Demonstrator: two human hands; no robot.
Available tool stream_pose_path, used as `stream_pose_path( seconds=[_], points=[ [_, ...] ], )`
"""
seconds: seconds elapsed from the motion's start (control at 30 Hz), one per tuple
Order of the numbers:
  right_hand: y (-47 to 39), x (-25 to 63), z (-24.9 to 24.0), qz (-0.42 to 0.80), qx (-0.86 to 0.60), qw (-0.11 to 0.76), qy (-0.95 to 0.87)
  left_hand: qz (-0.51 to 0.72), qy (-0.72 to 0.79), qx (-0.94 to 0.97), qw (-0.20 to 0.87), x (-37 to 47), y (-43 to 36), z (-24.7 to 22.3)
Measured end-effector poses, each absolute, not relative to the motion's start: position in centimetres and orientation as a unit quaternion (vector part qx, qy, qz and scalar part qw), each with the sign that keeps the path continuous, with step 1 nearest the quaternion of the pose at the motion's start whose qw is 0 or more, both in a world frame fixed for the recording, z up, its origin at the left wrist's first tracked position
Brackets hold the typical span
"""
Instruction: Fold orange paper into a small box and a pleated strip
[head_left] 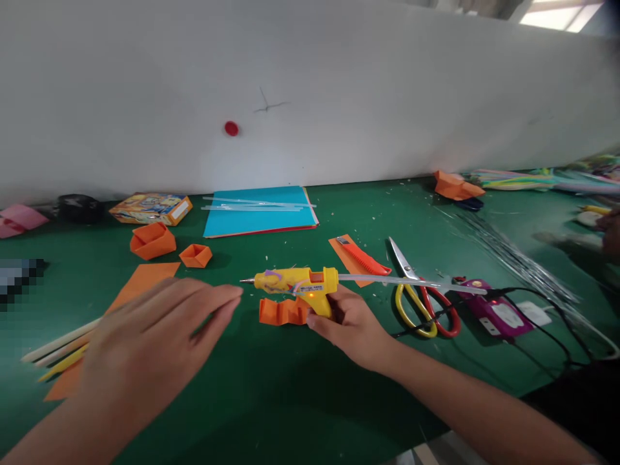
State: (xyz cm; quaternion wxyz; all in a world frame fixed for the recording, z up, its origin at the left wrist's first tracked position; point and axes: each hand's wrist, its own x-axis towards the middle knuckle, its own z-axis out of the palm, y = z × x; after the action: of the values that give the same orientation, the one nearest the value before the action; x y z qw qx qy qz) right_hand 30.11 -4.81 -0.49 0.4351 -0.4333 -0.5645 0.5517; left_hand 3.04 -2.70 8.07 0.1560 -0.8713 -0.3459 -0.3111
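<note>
My right hand [356, 326] is wrapped round the handle of a yellow glue gun [295, 282], whose metal tip points left. A long clear glue stick [402, 280] runs out of its back. Just below the gun lies a folded orange paper piece [278, 312], near my right fingertips. My left hand [165, 329] hovers left of the gun's tip with thumb and fingers pressed together; anything between them is too small to make out. Under and behind it are an orange paper strip [148, 279] and several thin sticks [62, 345].
Behind are folded orange papers [152, 241] [196, 256], a patterned box [152, 208] and blue sheets [256, 219]. To the right lie an orange cutter [365, 256], scissors [411, 290], a purple power adapter [496, 310] with black cables and a bundle of wires [518, 258]. A white wall [339, 84] stands behind.
</note>
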Motion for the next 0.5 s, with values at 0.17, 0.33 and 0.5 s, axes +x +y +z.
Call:
stream_pose_path(
  seconds=[0.17, 0.33, 0.5],
  points=[
    [-5.0, 30.1, -0.2, 0.551, -0.416, 0.425, -0.585, -0.301, -0.283, -0.891, 0.189, 8.2, -2.8, 9.9],
    [-5.0, 30.1, -0.2, 0.542, -0.415, 0.43, -0.591, -0.283, -0.273, -0.897, 0.203, 9.8, -2.0, 9.8],
    [-5.0, 30.0, 0.0, 0.529, -0.432, 0.428, -0.592, -0.284, -0.269, -0.887, 0.245, 9.5, -2.2, 9.7]
  ],
)
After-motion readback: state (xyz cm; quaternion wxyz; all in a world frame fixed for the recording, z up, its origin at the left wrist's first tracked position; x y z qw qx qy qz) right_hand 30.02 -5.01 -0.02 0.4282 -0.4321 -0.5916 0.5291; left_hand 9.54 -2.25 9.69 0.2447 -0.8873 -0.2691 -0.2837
